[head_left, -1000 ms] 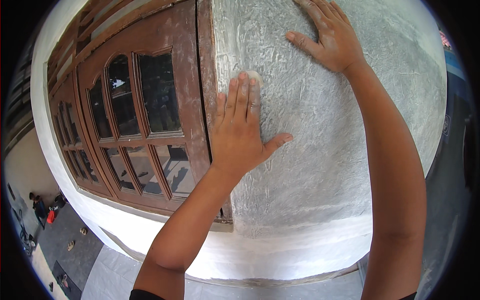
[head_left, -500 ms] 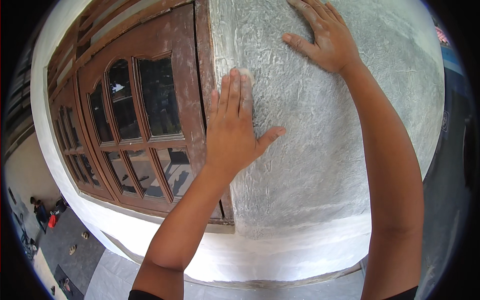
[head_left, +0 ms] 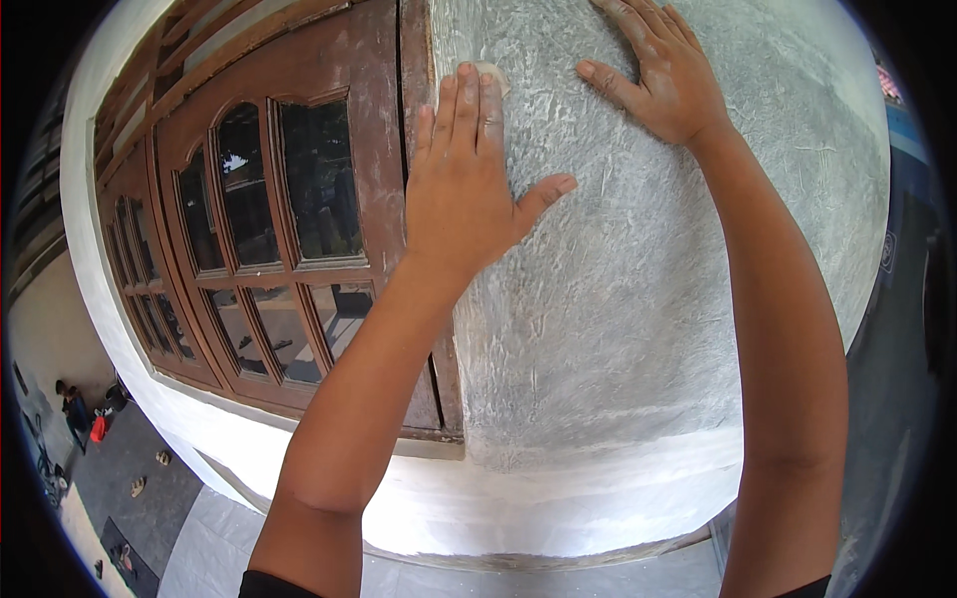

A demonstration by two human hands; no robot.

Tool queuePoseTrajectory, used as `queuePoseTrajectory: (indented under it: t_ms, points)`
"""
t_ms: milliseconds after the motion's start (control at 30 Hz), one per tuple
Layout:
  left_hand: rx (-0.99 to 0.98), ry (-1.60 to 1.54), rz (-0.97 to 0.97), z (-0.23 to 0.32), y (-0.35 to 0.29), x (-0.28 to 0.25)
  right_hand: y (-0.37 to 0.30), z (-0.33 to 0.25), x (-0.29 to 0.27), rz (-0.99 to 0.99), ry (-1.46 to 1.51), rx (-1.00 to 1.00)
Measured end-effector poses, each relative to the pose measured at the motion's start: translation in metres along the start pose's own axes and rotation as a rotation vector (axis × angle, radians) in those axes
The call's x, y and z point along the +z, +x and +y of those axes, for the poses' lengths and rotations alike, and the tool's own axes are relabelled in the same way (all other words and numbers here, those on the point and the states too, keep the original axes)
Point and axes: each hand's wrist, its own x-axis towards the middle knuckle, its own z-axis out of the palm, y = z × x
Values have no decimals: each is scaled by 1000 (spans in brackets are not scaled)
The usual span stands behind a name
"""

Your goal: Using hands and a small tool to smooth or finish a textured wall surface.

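A rough grey-white plastered wall (head_left: 618, 269) fills the middle and right. My left hand (head_left: 461, 189) lies flat against it beside the window frame, thumb out to the right. Under its fingertips is a pale, round-edged pad (head_left: 495, 77), mostly covered by the fingers, so its exact kind cannot be made out. Higher up and to the right, my right hand (head_left: 668, 80) rests on the plaster with fingers stretched and thumb apart, holding nothing that shows. Its fingertips are cut off by the top of the picture. Whitish dust marks the fingers of both hands.
A brown wooden window (head_left: 284, 194) with dark panes takes up the left, its frame close to my left hand. Below runs a white wall band (head_left: 558, 508) above grey floor tiles (head_left: 449, 578). At far left are a person (head_left: 74, 411) and sandals (head_left: 139, 486).
My left hand has slid upward along the wall with the pale pad under its fingers. The right hand stays on the plaster, shifted only slightly rightward in view.
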Motion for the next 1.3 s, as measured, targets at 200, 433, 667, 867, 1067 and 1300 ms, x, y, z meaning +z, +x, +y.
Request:
queuePoseTrajectory:
  t_ms: [200,433,667,867,1067,1300]
  points:
    - [-76,-58,-78,39,-83,1,-6,4,1,0,-5,21]
    - [-74,-39,-30,10,-16,-2,0,-2,0,-2,6,20]
    - [-65,-70,-187,35,-87,-6,-3,2,2,-12,-17,29]
    - [-66,12,-26,7,-16,-3,1,-3,0,-5,9,27]
    - [-82,-106,-271,53,-126,-7,-7,-2,0,-21,-36,58]
    - [-39,-11,-58,24,-32,3,-6,-3,1,-13,-22,54]
